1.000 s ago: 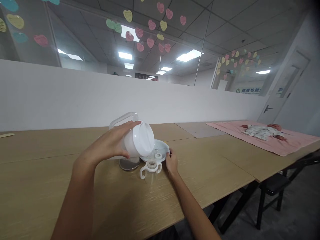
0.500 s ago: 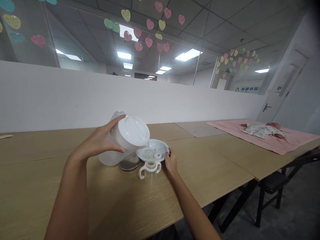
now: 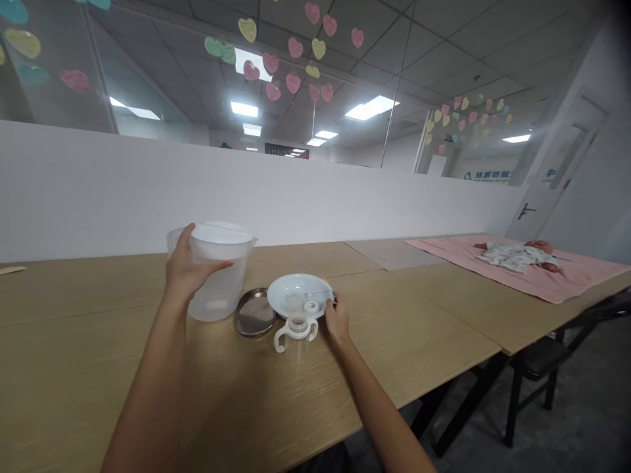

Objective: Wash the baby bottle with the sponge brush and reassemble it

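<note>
My left hand (image 3: 190,266) is wrapped round a large translucent white pitcher (image 3: 217,282), which is upright at or just above the table, its spout to the right. The fingers of my right hand (image 3: 338,318) pinch the right rim of a white bowl (image 3: 286,289). Inside the bowl lie a clear piece (image 3: 296,302) and a white ring (image 3: 311,307). Just in front of the bowl stands an open clear bottle (image 3: 297,338) with two white handles. A round metal tray (image 3: 255,313) sits between the pitcher and the bowl.
On the right, a doll (image 3: 515,256) in patterned clothes lies on a pink cloth (image 3: 444,251). A grey sheet (image 3: 389,253) is near the wall. A thin light-coloured strip (image 3: 12,269) lies at the far left. Beyond the table's right edge is a black chair (image 3: 542,358).
My left hand has brought the pitcher from tilted over the bowl to upright, back to the left. The metal tray now shows fully. My right hand has stayed at the bowl's rim.
</note>
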Demonstrator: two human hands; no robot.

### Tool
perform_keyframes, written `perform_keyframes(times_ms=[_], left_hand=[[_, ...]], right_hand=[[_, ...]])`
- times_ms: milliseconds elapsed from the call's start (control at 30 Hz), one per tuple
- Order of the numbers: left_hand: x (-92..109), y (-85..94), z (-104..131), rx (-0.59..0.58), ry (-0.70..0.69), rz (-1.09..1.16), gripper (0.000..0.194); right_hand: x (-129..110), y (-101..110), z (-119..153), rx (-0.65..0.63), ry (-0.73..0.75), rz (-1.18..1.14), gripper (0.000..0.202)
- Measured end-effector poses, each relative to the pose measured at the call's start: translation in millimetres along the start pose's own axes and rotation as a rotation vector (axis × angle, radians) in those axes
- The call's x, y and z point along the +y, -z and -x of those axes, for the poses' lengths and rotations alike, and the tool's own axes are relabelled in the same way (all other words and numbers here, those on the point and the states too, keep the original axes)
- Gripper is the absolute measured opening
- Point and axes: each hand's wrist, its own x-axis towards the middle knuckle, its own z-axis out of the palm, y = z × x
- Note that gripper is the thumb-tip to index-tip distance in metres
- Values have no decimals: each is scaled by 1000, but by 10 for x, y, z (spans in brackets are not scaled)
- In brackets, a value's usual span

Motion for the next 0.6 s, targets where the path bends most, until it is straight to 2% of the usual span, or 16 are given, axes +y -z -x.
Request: perform_keyframes(times_ms=[100,200,600], left_hand=[[-126,-88,-39,87,78,14,104],[-227,-132,-65,127,100,41,106],[-348,-238,-84,172,179,0,108]], right_hand=[[-7,0,1,-14,-8,23,53],[-16,3,1,-25,-8,30,54],[-18,7,3,-35,-5,34,52]])
